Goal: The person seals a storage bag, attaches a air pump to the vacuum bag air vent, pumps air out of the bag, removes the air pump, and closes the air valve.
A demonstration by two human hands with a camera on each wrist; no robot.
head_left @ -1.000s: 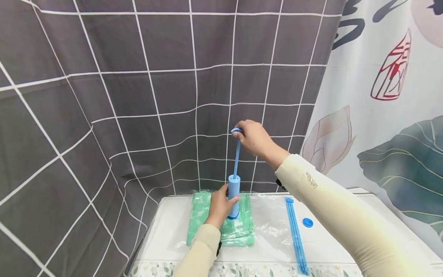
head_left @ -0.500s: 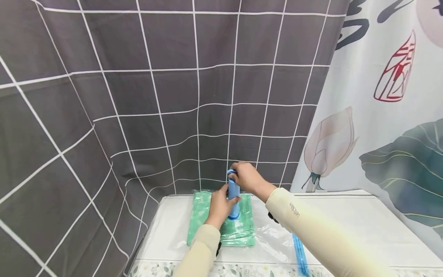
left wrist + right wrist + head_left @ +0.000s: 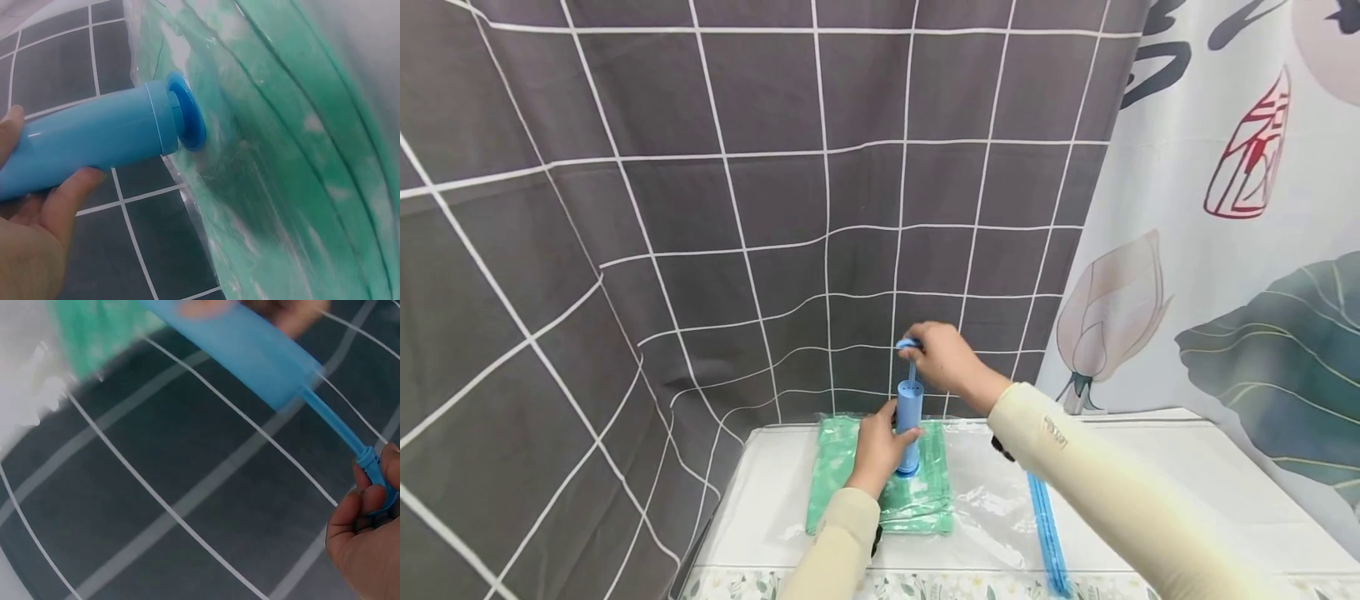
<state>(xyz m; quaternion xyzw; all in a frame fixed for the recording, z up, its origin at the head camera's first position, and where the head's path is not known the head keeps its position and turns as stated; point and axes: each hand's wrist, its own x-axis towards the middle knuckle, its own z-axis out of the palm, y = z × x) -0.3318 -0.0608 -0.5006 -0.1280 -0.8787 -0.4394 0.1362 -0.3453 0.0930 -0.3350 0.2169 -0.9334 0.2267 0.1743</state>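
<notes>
A blue hand pump [image 3: 909,408] stands upright on a clear vacuum storage bag [image 3: 992,500] that holds folded green cloth [image 3: 831,475]. Its lower end sits at the round blue valve [image 3: 187,112], seen close in the left wrist view. My left hand [image 3: 877,450] grips the pump's barrel, thumb on one side and fingers on the other. With curled fingers my right hand [image 3: 946,357] holds the pump's handle [image 3: 378,478]. Part of the thin rod [image 3: 334,422] shows between handle and barrel. The right wrist view is blurred around the barrel.
The bag's blue zip strip [image 3: 1048,537] runs along its right end, partly behind the right sleeve [image 3: 1075,467]. Under everything lies a white table top [image 3: 760,500] with a floral front edge [image 3: 737,583]. A dark gridded curtain [image 3: 775,208] hangs behind it.
My right hand pushed the pump handle down to the barrel, then raised it partway, baring some rod again. The left hand stayed on the barrel. The right sleeve now covers the loose blue disc.
</notes>
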